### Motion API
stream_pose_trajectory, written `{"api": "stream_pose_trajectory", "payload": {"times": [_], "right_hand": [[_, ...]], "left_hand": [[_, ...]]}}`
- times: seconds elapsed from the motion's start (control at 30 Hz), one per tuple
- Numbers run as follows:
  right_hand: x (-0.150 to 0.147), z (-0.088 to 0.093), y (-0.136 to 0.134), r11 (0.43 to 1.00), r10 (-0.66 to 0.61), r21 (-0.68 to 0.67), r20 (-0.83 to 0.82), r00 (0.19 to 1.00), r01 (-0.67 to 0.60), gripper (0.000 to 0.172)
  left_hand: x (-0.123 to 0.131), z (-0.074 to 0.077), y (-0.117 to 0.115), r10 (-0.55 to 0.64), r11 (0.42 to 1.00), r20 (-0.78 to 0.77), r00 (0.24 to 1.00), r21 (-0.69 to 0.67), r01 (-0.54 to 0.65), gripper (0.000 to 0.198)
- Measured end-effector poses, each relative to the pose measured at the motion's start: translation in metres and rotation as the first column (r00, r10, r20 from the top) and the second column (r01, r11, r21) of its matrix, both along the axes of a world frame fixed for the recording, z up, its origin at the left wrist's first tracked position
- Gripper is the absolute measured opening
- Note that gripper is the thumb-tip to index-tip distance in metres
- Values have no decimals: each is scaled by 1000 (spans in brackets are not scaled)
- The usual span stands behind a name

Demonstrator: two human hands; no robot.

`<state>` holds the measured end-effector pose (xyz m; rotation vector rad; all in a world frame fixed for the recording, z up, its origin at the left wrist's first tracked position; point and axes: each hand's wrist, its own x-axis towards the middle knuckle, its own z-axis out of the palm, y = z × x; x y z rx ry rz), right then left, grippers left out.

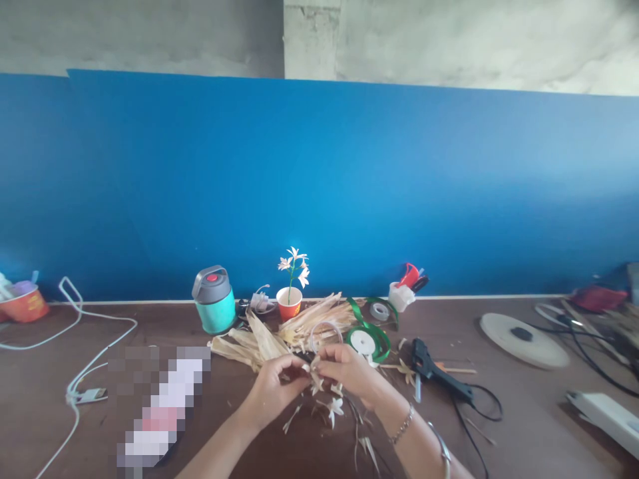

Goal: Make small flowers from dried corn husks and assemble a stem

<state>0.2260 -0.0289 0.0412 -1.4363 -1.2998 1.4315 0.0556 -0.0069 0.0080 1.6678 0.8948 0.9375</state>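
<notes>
Pinching: both hands meet over the brown table (289, 459), their fingertips gathered at one small pale flower (317, 383).
Left hand (274, 391): thumb and index finger arch into a loop, their tips closing on the flower's left side; the other fingers curl in and are partly hidden.
Right hand (349, 374): thumb and forefinger press together on the flower's upper right side, with the remaining fingers folded; which petal each hand grips is too small to tell.
Flower's place: between the two sets of fingertips, nearer the wearer than the dried husks (317, 314); whether it touches the table is unclear.
Loose blossom: a white blossom (334, 409) lies just below the hands, untouched by either.
Step in hand: judging by the two-handed pinch, the small parts of a single flower are being shaped or fitted together.
Next move: probably calls for one hand to steady the piece while the other adjusts it lightly, since the thin, dry-looking petals could crease or tear.
Paper cup (289, 306): stands upright behind the husks, bearing a flower spray (295, 261) on a green stem.
Glue gun (440, 376): lies right of the right hand, apart from it; using it would require freeing a hand.
Ribbon spool (363, 342): rests just beyond the right hand, wound with green.
</notes>
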Motion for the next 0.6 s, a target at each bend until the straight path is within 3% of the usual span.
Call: {"api": "stream_pose_trajectory", "payload": {"times": [0.13, 0.27, 0.6], "right_hand": [[6, 5, 0, 999, 48, -19, -91, 995, -50, 16], [8, 7, 0, 995, 70, -56, -186, 980, -82, 23], [11, 2, 1, 991, 126, -37, -134, 983, -132, 22]], "left_hand": [[-1, 5, -2, -52, 969, 180, 982, -230, 93, 21], [-2, 5, -1, 17, 908, 310, 951, -403, 115, 31], [-2, 4, 0, -83, 872, 315, 946, -436, 222, 27]]}}
